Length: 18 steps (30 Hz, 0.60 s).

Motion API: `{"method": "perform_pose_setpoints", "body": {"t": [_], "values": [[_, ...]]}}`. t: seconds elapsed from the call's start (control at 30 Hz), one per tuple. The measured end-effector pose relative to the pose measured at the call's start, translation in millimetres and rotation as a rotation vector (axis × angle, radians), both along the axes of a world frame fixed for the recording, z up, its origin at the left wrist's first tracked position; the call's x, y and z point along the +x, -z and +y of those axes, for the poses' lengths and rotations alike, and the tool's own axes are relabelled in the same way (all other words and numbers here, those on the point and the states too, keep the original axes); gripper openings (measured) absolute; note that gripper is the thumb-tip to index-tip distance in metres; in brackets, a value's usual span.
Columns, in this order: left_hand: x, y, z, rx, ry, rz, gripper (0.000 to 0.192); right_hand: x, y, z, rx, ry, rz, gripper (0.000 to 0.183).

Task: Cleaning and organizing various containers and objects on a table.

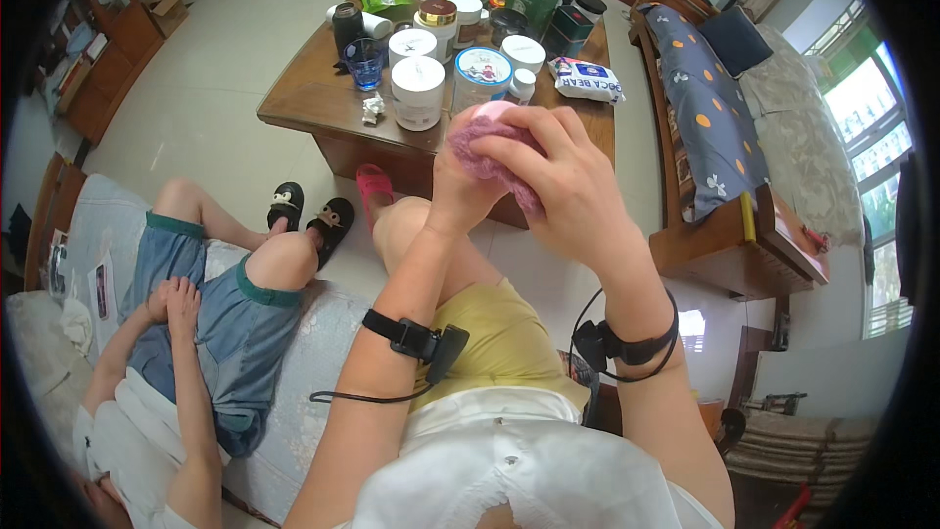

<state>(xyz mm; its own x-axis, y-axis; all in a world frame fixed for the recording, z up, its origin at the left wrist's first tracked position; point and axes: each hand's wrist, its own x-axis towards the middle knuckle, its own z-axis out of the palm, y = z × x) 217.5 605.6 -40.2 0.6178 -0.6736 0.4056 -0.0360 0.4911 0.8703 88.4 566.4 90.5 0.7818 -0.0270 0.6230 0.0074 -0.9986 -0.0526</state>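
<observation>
Both hands are raised in front of the near edge of the wooden table [294,106]. My left hand [463,195] grips a pale pink, smooth item [493,110], mostly hidden by fingers and cloth, so its kind is unclear. A mauve fluffy cloth [490,143] is bunched against that item. My right hand [576,176] clasps the cloth from the right, fingers curled over it. Just beyond the hands stand a tub with a blue-rimmed lid [482,66], a white lidded jar [417,92] and a small white bottle [522,86].
A blue glass [364,65], crumpled tissue [373,109], wipes pack [586,79], black bottle [347,31] and dark green tin [567,31] crowd the tabletop. At left, a seated person [213,338] rests on a covered sofa [294,375]. A wooden daybed [705,117] stands right.
</observation>
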Motion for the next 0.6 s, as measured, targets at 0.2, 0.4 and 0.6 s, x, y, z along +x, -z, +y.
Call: {"method": "perform_pose_setpoints", "body": {"t": [0.2,0.4,0.6], "values": [[-9.9,-1.0,10.3,0.029,-0.138,-0.143,0.067,8.7,-1.8,-19.5,0.019,0.066,0.003,0.044],[-3.1,2.0,11.2,0.041,-0.152,-0.071,0.069,-19.4,11.2,-17.4,0.034,0.168,-0.004,0.048],[-10.2,1.9,10.8,0.051,-0.007,-0.101,0.070,-2.1,7.0,-7.8,0.089,0.058,0.007,0.046]]}}
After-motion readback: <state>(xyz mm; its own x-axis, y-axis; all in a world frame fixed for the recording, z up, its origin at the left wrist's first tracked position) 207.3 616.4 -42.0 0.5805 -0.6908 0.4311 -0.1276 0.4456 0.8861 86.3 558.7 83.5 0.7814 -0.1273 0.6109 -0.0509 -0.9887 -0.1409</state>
